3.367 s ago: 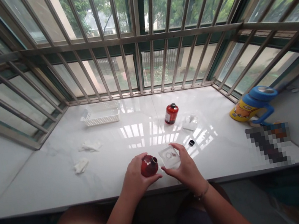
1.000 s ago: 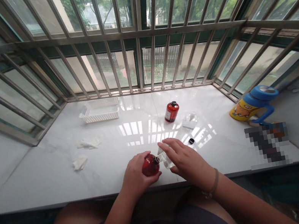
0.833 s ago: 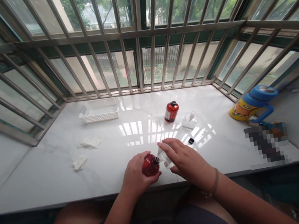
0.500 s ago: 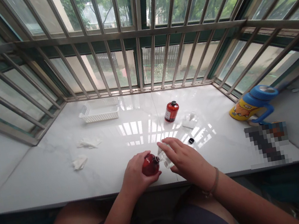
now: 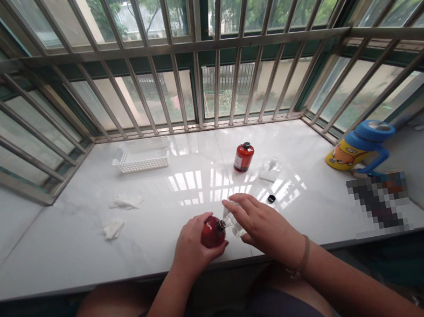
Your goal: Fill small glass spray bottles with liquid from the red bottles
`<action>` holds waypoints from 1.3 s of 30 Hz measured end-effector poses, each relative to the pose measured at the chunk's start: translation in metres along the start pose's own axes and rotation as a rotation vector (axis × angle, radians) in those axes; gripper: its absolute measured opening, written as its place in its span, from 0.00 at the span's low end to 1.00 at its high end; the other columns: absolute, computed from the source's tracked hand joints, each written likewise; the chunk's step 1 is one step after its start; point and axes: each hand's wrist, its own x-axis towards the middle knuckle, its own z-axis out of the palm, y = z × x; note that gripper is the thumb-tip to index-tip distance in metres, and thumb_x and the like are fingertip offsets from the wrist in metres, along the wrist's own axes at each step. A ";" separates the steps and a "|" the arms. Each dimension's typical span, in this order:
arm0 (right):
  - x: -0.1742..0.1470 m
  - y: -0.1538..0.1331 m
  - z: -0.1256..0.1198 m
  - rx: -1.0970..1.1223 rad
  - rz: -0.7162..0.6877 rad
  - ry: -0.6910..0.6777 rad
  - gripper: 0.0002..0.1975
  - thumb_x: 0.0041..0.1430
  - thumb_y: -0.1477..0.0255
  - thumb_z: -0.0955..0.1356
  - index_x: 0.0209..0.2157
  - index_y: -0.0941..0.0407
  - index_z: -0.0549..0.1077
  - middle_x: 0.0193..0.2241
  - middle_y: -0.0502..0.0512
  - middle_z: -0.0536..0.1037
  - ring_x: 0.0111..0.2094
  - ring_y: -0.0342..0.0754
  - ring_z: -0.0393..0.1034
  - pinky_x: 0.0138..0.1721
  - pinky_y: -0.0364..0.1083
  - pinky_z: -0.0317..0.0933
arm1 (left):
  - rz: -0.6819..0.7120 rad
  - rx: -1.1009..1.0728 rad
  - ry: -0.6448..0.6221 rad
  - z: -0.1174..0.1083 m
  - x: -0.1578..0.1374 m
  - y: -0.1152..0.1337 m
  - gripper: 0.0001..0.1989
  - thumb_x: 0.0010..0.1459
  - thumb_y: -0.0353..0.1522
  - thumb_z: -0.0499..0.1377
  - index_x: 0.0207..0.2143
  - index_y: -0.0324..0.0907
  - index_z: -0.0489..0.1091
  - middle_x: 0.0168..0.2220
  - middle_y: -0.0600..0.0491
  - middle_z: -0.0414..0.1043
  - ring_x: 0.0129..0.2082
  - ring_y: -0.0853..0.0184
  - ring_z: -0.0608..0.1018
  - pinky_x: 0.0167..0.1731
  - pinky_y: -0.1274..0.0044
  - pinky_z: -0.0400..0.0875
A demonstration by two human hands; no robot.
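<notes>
My left hand [image 5: 194, 243] wraps round a red bottle [image 5: 212, 233] with a dark neck, close to the counter's front edge. In my right hand [image 5: 256, 224] is a small clear bottle [image 5: 235, 225], tipped on its side. Its narrow mouth points left and meets the opening of the red bottle; whether liquid is running between them I cannot make out. My right palm and fingers cover much of the clear bottle. A small black cap [image 5: 271, 199] lies on the counter just beyond my right hand.
Behind the hands stands another red bottle [image 5: 243, 158] with a black cap, beside a clear plastic piece [image 5: 269, 171]. A white basket [image 5: 142, 163] and crumpled tissues [image 5: 114, 229] lie to the left. On the right are a blue-and-yellow flask [image 5: 357, 146] and a blurred-out dark object [image 5: 378, 205]. Metal bars [image 5: 188, 48] line the window.
Almost nothing differs. Both hands hold the two bottles mouth to mouth in the same place, and the objects on the counter stay where they were.
</notes>
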 end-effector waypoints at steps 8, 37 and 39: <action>0.001 -0.001 -0.003 -0.001 -0.001 -0.007 0.49 0.49 0.86 0.75 0.71 0.60 0.58 0.63 0.71 0.70 0.65 0.66 0.65 0.67 0.60 0.68 | -0.002 -0.005 -0.002 -0.001 0.000 0.000 0.36 0.50 0.38 0.77 0.60 0.50 0.69 0.53 0.48 0.80 0.52 0.52 0.83 0.54 0.59 0.80; 0.005 -0.005 -0.006 -0.047 -0.017 -0.031 0.49 0.49 0.85 0.75 0.72 0.59 0.58 0.64 0.71 0.70 0.65 0.67 0.66 0.67 0.61 0.68 | -0.007 -0.005 0.001 -0.001 0.000 0.000 0.37 0.49 0.39 0.78 0.60 0.50 0.69 0.54 0.48 0.80 0.52 0.52 0.83 0.55 0.59 0.80; 0.006 -0.005 -0.007 -0.046 -0.015 -0.027 0.49 0.49 0.86 0.75 0.72 0.58 0.58 0.63 0.70 0.71 0.65 0.66 0.66 0.67 0.61 0.68 | -0.006 -0.008 0.002 -0.001 0.001 0.001 0.37 0.49 0.39 0.78 0.60 0.50 0.69 0.54 0.48 0.80 0.52 0.52 0.83 0.55 0.59 0.80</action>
